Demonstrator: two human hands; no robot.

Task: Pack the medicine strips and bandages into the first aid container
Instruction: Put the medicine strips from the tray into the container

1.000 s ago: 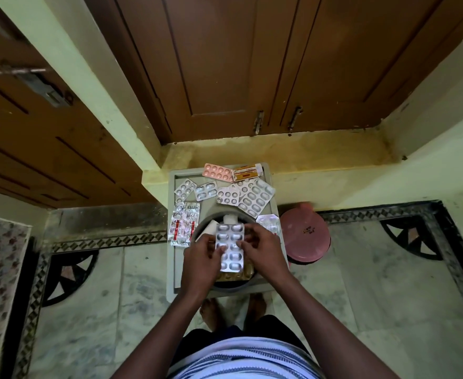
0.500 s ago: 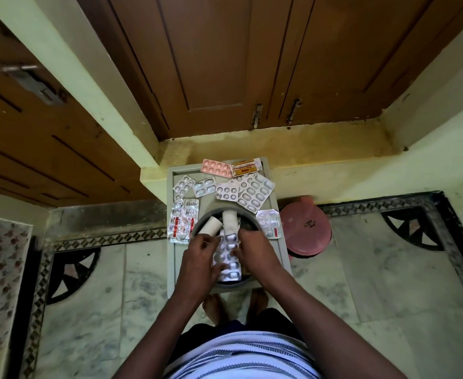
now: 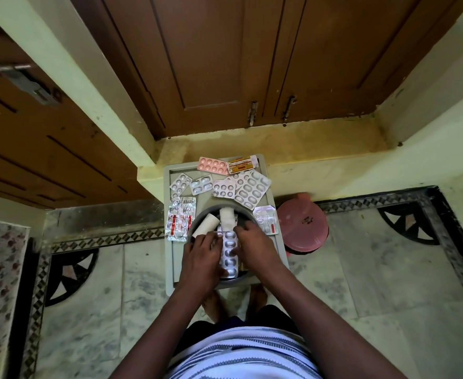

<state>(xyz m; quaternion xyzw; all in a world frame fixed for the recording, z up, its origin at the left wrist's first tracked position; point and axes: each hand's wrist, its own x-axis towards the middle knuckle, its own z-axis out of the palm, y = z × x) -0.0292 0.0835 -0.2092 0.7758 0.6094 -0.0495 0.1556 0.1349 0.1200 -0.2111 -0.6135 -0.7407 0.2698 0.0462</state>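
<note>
Both hands on one silver blister strip (image 3: 229, 251), which lies lengthwise inside the round container (image 3: 197, 220). Left hand (image 3: 201, 259) pinches its left edge, right hand (image 3: 253, 246) its right edge. Two bandage rolls (image 3: 227, 218) sit just beyond it. Other strips (image 3: 250, 188) lie loose on the tray (image 3: 168, 265).

Both hands reach into a round grey container (image 3: 197, 222) on a small grey table (image 3: 275, 243). The left hand (image 3: 201, 258) and right hand (image 3: 253, 246) hold a long silver medicine strip (image 3: 229, 254) between them, over the container. Two white bandage rolls (image 3: 226, 218) lean inside it. More strips (image 3: 252, 188) lie on the table behind, and a pink lid (image 3: 304, 227) sits on the floor to the right.
</note>
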